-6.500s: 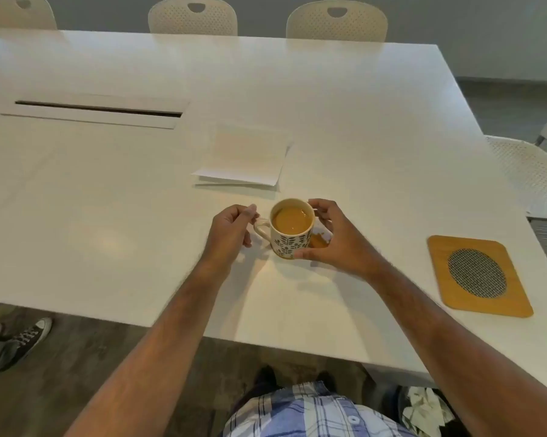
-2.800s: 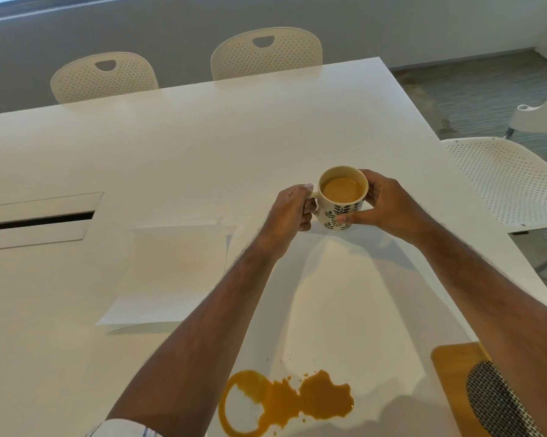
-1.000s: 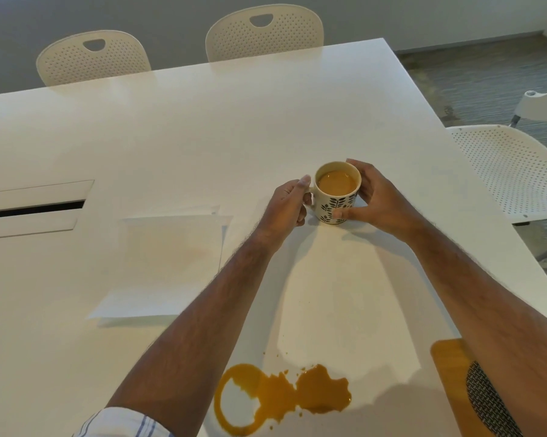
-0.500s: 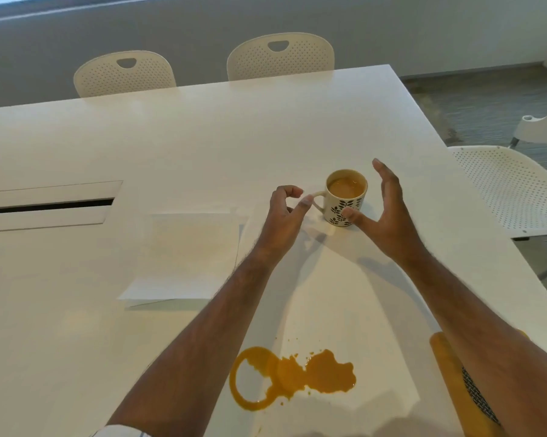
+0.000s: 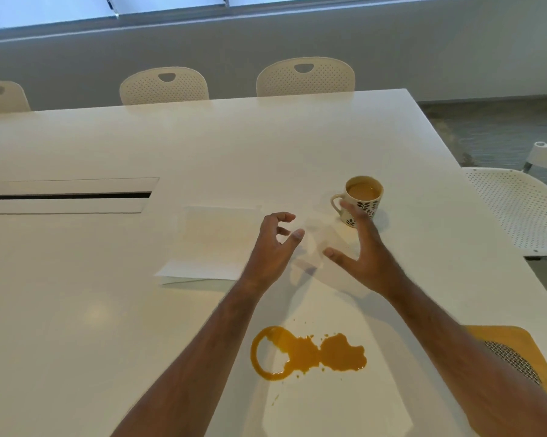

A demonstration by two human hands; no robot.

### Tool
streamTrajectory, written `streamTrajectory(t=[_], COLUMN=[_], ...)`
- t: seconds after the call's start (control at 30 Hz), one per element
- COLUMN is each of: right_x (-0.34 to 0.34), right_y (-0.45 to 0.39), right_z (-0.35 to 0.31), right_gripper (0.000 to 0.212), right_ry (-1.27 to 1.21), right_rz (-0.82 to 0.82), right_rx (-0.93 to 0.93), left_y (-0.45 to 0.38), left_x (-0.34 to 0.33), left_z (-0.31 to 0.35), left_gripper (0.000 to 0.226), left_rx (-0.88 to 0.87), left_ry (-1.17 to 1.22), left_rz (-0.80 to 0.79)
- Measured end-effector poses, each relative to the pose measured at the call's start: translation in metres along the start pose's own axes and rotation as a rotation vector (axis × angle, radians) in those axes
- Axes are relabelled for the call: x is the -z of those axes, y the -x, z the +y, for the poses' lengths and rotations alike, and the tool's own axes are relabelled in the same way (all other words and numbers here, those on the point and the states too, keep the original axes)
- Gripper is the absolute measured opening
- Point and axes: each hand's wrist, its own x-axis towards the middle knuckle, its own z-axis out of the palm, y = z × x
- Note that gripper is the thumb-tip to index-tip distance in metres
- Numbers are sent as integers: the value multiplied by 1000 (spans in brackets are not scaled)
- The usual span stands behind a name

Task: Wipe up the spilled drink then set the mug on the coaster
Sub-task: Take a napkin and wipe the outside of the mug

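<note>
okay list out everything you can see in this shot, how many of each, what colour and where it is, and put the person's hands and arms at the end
table: one, white, fills most of the view
cable slot: one, dark slit in a white panel, left side of the table
paper napkin: one, white, flat at table centre, left of the left hand
mug: one, cream with dark leaf print, tan drink inside, upright on the far right of the table, handle to the left
spilled drink: one puddle with a ring and small drops, orange-brown, near edge between the forearms
coaster: one, wooden with grey mesh inset, near right corner, partly behind the right forearm
chairs: five partly visible, cream or white, perforated; three beyond the far edge, two at right
left hand: fingers loosely curled, empty, above the table
right hand: fingers spread, empty, just in front of the mug
</note>
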Motion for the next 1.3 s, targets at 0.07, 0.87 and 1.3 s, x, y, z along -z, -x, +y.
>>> streamTrajectory(t=[0.07,0.87,1.3], right_x=[-8,-57,-60], right_y=[4,29,33], right_z=[-4,-23,-24], right_gripper=[99,94,91], right_ry=[37,502,544], right_rz=[-105,-569,-575], right_rx=[-25,-224,-224], left_y=[12,80,75], left_x=[11,115,109], left_z=[-5,-63,-55], left_gripper=[27,33,19], left_rx=[-7,-120,-169], left_ry=[-28,-740,-638], left_rz=[24,23,185])
